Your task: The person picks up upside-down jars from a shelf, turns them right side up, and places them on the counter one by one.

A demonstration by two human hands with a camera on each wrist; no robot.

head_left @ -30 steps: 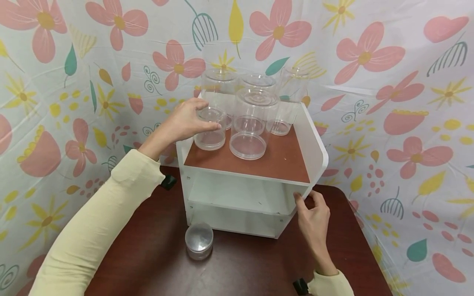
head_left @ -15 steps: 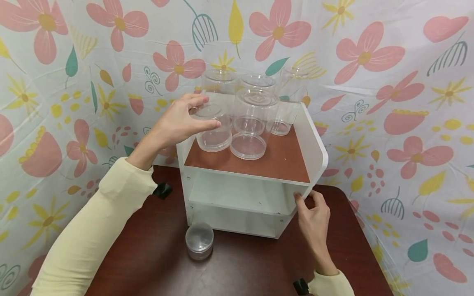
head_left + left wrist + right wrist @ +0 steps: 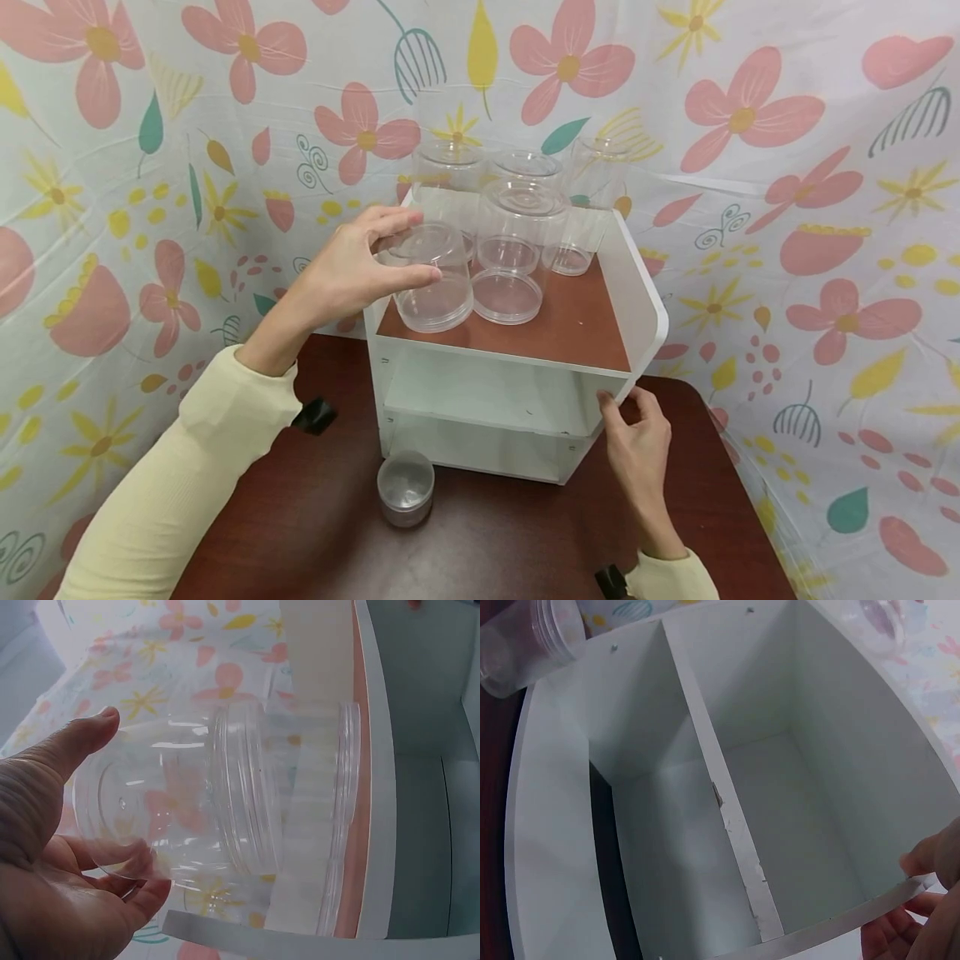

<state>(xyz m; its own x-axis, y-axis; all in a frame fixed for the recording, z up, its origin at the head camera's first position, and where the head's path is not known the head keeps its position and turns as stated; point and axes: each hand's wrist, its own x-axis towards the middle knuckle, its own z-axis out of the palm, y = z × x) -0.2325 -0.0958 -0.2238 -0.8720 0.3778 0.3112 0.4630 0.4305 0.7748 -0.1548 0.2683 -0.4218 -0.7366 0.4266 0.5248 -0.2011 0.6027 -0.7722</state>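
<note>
The person's left grip (image 3: 341,267) is closed around one clear jar (image 3: 435,304), thumb on the near side and fingers on the far side. The jar lies between thumb and fingertips, held near its upper, closed end, with its ridged end pointing down and the whole a little tilted. In the left wrist view its ridged end sits apart from the brown top (image 3: 558,333), so the jar hangs just above the front left part of that surface.

The right grip (image 3: 641,442) pinches the front edge of the white shelf unit (image 3: 637,300) on its right side, thumb inside the compartment and fingers outside.

Just right of the held jar stands a front jar (image 3: 517,250), upright on the brown top. Behind these are a back left jar (image 3: 453,171), a middle jar (image 3: 528,164) partly hidden by the front one, and a back right jar (image 3: 588,200).

Below the brown top, the unit shows two open compartments divided by a shelf board (image 3: 487,400) with a chipped front edge. On the dark table (image 3: 330,533), near the unit's left front corner, stands a small container (image 3: 405,489). A flowered cloth (image 3: 742,175) hangs behind everything.
</note>
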